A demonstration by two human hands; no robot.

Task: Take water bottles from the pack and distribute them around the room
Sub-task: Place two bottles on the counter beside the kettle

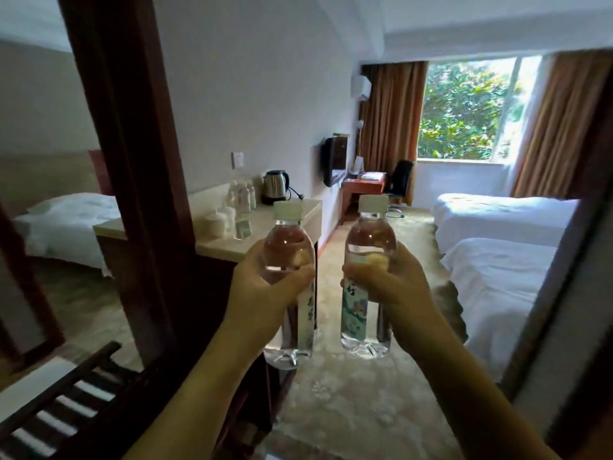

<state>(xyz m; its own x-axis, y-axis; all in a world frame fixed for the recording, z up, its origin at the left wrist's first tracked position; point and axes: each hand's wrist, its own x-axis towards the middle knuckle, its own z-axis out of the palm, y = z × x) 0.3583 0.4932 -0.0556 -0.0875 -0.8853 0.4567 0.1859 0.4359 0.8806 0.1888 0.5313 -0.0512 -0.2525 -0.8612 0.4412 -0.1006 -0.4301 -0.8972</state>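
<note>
Head camera looks down my two bare arms into a hotel room. My left hand [265, 290] is wrapped around a clear plastic water bottle with a white cap [288, 260]. My fingers curl round its middle and my thumb lies across the front. My right hand [391, 280] is wrapped around a second clear plastic water bottle with a white cap and a green and white label [368, 247]. Both bottles stand up straight in the air in front of me. They are side by side, near each other but not touching.

Behind my left hand is a pale counter top on a dark wood cabinet [305, 207]. On it stand a shiny metal kettle with a black handle [276, 186], some more clear bottles [243, 194] by the wall, and small white cups [215, 222]. The cups look blurry.

Left of the counter is a big mirror in a dark wood frame [43, 127]. It shows a white bed. A dark wooden rack with slats [66, 400] sits low on the left.

On the right are two beds with white sheets [497, 227]. The floor is a pale patterned carpet [348, 393]. Far back is a red-brown desk [363, 185] with a black chair [401, 180] beside it, a dark flat TV on the wall [335, 161], brown curtains [391, 111], and a window with green leaves outside [464, 107].
</note>
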